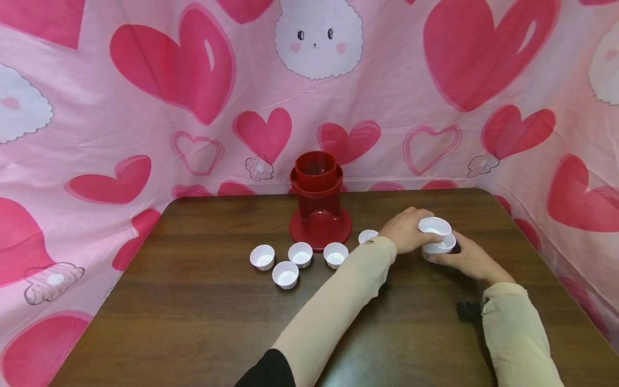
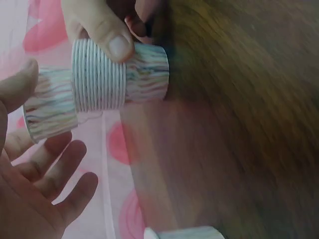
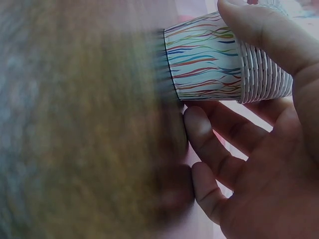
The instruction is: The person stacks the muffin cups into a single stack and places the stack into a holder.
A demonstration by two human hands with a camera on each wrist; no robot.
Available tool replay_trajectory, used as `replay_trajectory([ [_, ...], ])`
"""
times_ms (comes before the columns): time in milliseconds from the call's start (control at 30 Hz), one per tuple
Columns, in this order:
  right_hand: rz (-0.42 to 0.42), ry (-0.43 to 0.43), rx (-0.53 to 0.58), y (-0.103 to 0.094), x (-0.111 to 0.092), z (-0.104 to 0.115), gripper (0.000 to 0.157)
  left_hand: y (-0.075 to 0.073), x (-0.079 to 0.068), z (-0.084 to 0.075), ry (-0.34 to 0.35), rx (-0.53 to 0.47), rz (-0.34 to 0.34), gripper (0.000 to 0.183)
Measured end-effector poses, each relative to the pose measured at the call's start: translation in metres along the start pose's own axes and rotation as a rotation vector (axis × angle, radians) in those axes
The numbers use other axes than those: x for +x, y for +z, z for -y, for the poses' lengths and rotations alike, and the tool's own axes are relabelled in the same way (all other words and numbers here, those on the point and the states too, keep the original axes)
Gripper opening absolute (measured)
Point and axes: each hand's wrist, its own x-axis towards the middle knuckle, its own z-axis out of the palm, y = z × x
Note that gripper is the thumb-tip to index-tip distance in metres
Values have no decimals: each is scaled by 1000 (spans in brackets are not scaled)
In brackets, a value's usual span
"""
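Note:
In the head view my left hand [image 1: 407,230] pinches a white paper cup [image 1: 434,226] at the mouth of a stack of nested paper cups [image 1: 439,248]. My right hand [image 1: 476,262] grips that stack from its right side. Colored wavy stripes run around the cup wall [image 3: 204,59], as the right wrist view shows, with the stacked rims [image 3: 264,74] under the thumb. Seen from the left wrist, the single cup [image 2: 50,102] lies between left thumb and fingers, its base end partly inside or against the rims [image 2: 99,74].
Several small white cups, one of them the leftmost cup [image 1: 263,257], stand upright on the brown table [image 1: 203,317]. Behind them is a red stand [image 1: 321,228] holding a red cylinder [image 1: 316,172]. A pink heart-print cloth [image 1: 271,91] hangs around the table.

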Motion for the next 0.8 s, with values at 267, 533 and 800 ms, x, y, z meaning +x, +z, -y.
replay_trajectory([
  [267,13,15,10,1,1,0,77,7,2,-11,-15,-16,2,58],
  [533,-2,5,8,1,1,-2,74,14,2,-8,13,41,5,54],
  [800,7,-9,30,0,0,-3,74,17,1,-8,19,85,30,54],
])
